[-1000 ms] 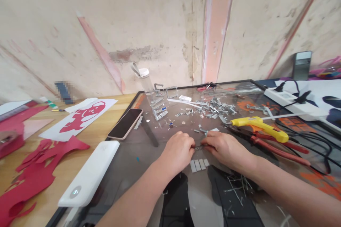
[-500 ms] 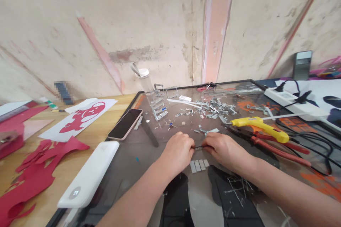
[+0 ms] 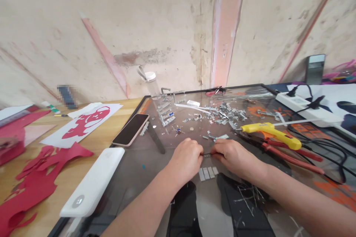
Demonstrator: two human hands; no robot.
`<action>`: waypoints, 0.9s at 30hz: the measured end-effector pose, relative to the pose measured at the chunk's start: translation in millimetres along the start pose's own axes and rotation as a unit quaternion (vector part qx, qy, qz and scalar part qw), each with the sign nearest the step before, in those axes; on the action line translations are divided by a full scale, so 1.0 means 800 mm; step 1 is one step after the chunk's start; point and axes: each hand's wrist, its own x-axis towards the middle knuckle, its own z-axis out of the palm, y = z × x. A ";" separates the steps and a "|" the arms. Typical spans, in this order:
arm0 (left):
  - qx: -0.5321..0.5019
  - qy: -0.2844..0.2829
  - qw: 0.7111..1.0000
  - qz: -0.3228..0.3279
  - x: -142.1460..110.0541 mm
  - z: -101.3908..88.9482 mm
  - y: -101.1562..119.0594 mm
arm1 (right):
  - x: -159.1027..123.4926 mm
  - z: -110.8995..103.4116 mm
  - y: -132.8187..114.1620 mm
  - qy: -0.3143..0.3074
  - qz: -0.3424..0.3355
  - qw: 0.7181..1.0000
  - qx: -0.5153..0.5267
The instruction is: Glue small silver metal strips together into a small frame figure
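Note:
Between my hands is a small dark strip (image 3: 207,155), low over the glass tabletop. My left hand (image 3: 187,158) pinches its left end with curled fingers, and my right hand (image 3: 233,155) pinches the right end; the fingertips hide both ends. Just below the strip lie several flat silver metal pieces (image 3: 208,173) side by side in a row. Beyond my right fingers rests another bit of silver metal (image 3: 221,137). A dark flat bar (image 3: 156,139) lies to the left of my left hand.
A yellow glue gun (image 3: 271,133) and red-handled pliers (image 3: 294,159) lie right, near a white power strip (image 3: 308,109). Scattered metal pieces (image 3: 228,113) and a clear bottle (image 3: 152,85) stand behind. Left are a phone (image 3: 131,129), a white power bank (image 3: 93,181) and red cutouts (image 3: 39,185).
Almost nothing differs. Both hands keep their pinch on the dark strip in the same place, with only a very slight shift of the fingers.

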 end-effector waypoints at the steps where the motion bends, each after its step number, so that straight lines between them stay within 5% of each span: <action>1: 0.001 0.001 1.000 0.002 0.000 0.000 0.000 | 0.000 0.000 0.000 0.000 0.000 1.000 -0.001; 27: -0.001 -0.011 1.000 0.008 0.001 0.000 0.002 | 0.002 -0.001 -0.004 -0.022 0.003 0.999 -0.028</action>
